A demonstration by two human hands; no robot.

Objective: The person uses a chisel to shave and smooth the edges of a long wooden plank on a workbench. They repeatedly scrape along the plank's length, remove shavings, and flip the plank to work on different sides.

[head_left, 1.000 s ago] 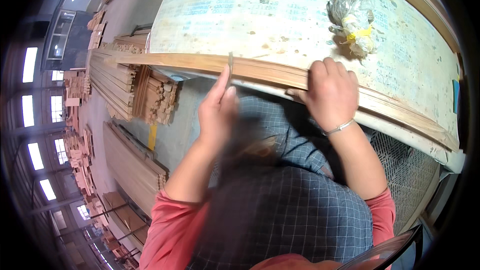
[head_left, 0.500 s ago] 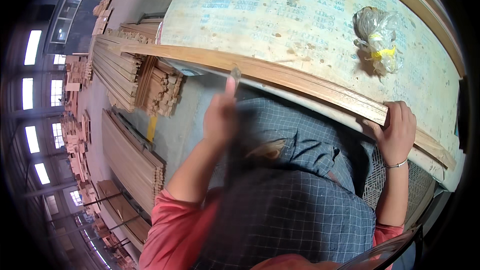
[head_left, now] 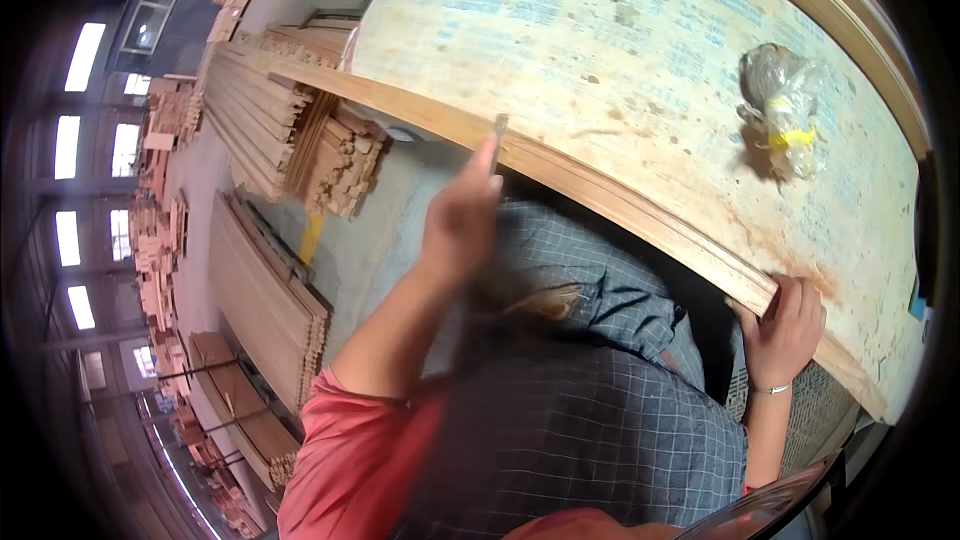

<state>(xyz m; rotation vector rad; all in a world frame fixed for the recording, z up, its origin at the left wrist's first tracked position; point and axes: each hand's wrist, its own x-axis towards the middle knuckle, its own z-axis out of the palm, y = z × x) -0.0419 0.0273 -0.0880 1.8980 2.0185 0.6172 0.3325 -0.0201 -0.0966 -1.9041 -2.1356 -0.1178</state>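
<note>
Two hands | left hand point(head_left: 462, 215) blurred, small tool point(head_left: 499, 127) unclear | right hand point(head_left: 785, 325) on strip point(head_left: 620, 202)

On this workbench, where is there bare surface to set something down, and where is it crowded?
The workbench top is bare left of the plastic bag. The near edge is crowded: wooden strip, left hand with a small tool, right hand on the strip's end.

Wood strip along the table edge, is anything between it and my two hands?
Nothing visible. The right hand already grips the wood strip near its end, and the left hand holds a small tool right at the strip's edge. The plastic bag lies apart on the table.
</note>
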